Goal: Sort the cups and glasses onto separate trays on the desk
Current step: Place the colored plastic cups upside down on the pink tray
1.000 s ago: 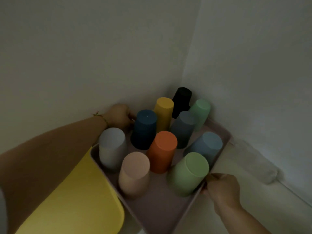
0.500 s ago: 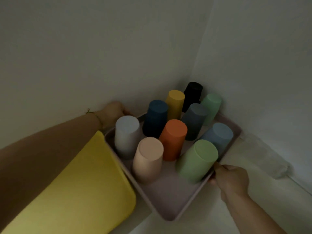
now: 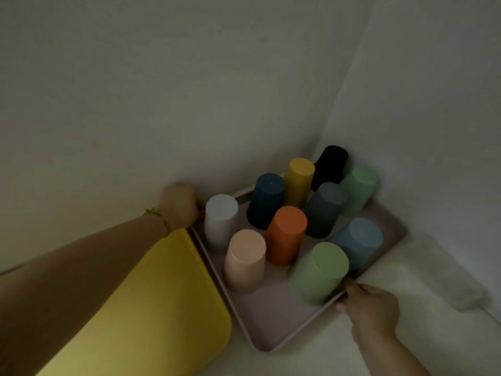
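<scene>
Dim light. Nearest, a yellow tray (image 3: 151, 316) lies under the left forearm. Right hand (image 3: 370, 308) pinches the near-right rim of the pink tray (image 3: 267, 318); left hand (image 3: 179, 206) is clenched on its far-left edge. Ten upturned cups stand on it — green cup (image 3: 320, 272) nearest, black cup (image 3: 329, 165) deepest in the wall corner.

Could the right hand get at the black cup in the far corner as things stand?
Probably not easily: the right hand grips the pink tray at its near edge, and the black cup stands behind other cups, such as the grey cup.
</scene>
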